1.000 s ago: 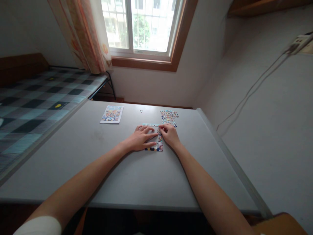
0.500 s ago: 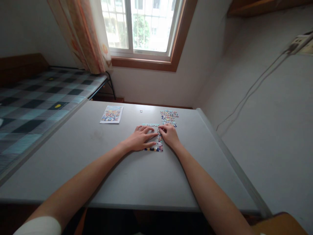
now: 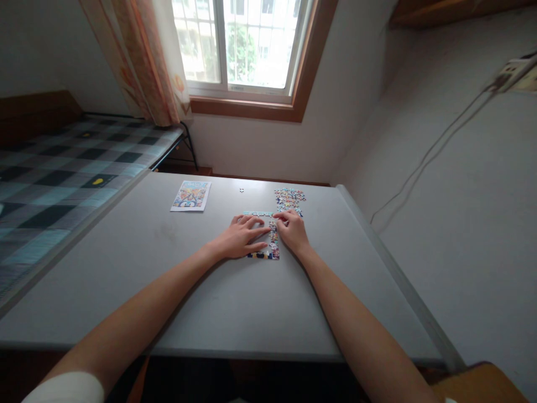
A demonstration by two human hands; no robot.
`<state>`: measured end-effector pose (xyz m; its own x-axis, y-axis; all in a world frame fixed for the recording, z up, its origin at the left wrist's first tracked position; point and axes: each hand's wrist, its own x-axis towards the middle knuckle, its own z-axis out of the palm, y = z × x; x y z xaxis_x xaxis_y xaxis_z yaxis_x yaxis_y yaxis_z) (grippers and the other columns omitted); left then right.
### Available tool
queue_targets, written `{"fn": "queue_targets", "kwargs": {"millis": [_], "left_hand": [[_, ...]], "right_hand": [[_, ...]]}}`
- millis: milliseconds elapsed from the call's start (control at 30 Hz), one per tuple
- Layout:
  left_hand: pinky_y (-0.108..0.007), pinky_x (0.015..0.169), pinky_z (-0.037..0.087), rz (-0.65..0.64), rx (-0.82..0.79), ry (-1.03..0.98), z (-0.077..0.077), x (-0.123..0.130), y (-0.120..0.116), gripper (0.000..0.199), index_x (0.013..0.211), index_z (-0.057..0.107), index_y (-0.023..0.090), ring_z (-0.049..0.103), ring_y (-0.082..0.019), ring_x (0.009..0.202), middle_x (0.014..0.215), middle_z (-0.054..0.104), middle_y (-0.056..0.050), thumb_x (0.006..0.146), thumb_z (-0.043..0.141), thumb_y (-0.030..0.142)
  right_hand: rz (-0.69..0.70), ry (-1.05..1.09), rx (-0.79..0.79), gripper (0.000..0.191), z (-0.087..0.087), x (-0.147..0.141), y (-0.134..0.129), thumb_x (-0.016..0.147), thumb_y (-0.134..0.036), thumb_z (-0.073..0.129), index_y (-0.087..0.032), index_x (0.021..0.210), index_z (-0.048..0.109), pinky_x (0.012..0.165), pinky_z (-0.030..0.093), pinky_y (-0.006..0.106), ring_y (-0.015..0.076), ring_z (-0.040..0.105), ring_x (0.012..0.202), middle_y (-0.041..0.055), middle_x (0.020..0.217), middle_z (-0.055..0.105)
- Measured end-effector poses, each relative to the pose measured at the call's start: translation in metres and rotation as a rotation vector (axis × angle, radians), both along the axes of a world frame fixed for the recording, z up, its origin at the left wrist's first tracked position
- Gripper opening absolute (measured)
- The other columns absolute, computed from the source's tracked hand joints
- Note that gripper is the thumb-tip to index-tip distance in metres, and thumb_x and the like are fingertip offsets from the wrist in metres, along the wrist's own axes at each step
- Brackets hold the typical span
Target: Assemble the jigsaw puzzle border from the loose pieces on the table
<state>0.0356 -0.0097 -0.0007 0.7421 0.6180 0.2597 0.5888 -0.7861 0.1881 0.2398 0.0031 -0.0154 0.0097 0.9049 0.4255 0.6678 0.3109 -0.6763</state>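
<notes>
A partly joined jigsaw puzzle [image 3: 274, 250] lies flat on the table, its top, right and bottom strips showing around a bare middle. My left hand [image 3: 241, 237] rests over its left side with the fingers spread, hiding that edge. At the upper right corner, my right hand [image 3: 292, 228] has thumb and index finger close together on a puzzle piece, which the fingers mostly hide. Just beyond that hand is a group of loose puzzle pieces [image 3: 289, 197]. One single puzzle piece [image 3: 241, 190] lies apart, farther back.
A printed picture sheet [image 3: 191, 196] lies on the grey table [image 3: 201, 313], left of the puzzle. The table's right edge runs along a wall with a hanging cable [image 3: 423, 165]. To the left stands a bed with a checked cover [image 3: 84, 162]; a window [image 3: 235, 50] is ahead.
My right hand has shifted slightly right, its thumb drawn back a little from the puzzle's upper right corner. My left hand stays spread in place.
</notes>
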Motion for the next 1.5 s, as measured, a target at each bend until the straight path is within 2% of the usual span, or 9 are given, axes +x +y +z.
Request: {"fn": "queue_targets", "kwargs": {"millis": [233, 533, 833, 1500], "left_hand": [[-0.044, 0.108, 0.02, 0.007, -0.019, -0.005, -0.0015, -0.0001, 0.0007, 0.047, 0.134, 0.047, 0.038, 0.036, -0.025, 0.127, 0.134, 0.047, -0.003, 0.091, 0.039, 0.056], [-0.043, 0.108, 0.021, 0.001, -0.007, 0.0, 0.0004, 0.0, -0.0001, 0.048, 0.134, 0.047, 0.037, 0.037, -0.024, 0.127, 0.133, 0.047, -0.004, 0.091, 0.038, 0.056], [-0.044, 0.108, 0.021, 0.001, -0.013, -0.008, -0.0012, -0.0002, 0.0011, 0.047, 0.133, 0.048, 0.037, 0.038, -0.025, 0.126, 0.133, 0.048, -0.004, 0.09, 0.04, 0.055], [-0.045, 0.108, 0.022, 0.005, -0.031, -0.018, 0.0008, 0.0, -0.0003, 0.046, 0.133, 0.048, 0.039, 0.038, -0.025, 0.126, 0.133, 0.048, -0.003, 0.091, 0.04, 0.054]], "right_hand": [[-0.031, 0.043, 0.008, 0.024, 0.0002, 0.0004, -0.0009, 0.076, -0.013, 0.049, -0.021, 0.069, 0.071, 0.081, 0.045, 0.032, 0.0167, 0.054, 0.081, 0.004, 0.083, 0.053], [-0.007, -0.016, 0.004, 0.025, -0.0009, 0.0004, -0.0004, 0.074, -0.011, 0.052, -0.022, 0.066, 0.072, 0.086, 0.043, 0.033, 0.0173, 0.054, 0.084, 0.0034, 0.082, 0.054], [-0.017, -0.028, -0.045, 0.027, 0.001, 0.0003, -0.0006, 0.074, -0.011, 0.05, -0.023, 0.065, 0.073, 0.085, 0.042, 0.033, 0.0178, 0.054, 0.084, 0.0031, 0.08, 0.056], [0.001, 0.002, -0.03, 0.026, 0.0035, -0.0004, -0.0022, 0.074, -0.011, 0.048, -0.021, 0.066, 0.07, 0.08, 0.044, 0.031, 0.0164, 0.054, 0.079, 0.0032, 0.08, 0.056]]}}
